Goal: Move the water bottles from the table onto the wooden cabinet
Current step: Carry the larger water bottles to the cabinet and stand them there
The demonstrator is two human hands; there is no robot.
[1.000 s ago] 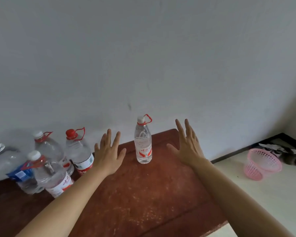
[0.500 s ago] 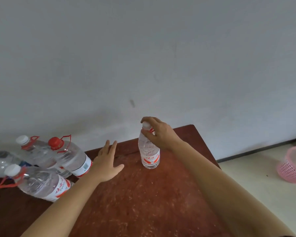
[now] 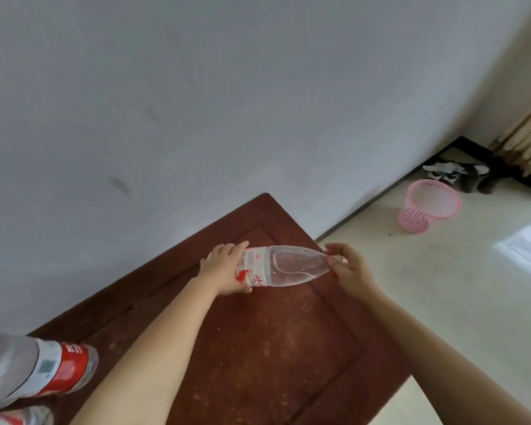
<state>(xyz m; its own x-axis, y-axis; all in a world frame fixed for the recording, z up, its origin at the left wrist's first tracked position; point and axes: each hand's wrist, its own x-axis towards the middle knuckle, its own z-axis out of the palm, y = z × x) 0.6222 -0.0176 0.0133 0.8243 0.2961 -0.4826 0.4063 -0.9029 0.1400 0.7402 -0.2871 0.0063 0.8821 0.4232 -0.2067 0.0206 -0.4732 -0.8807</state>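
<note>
1. The bottle lies level on its side over the wooden top, near the top's far right edge, with one hand at each end. I cannot tell whether it touches the wood.
2. The left hand grips the labelled base end, its fingers curled round the top of the bottle and the thumb underneath.
3. The right hand pinches the neck end, with fingertips and thumb closed on the red ring by the cap.
4. A big bottle with a red label stands at the near left of the top, partly out of frame.
5. A pink basket stands on the pale floor to the right, near the corner of the wall.
</note>
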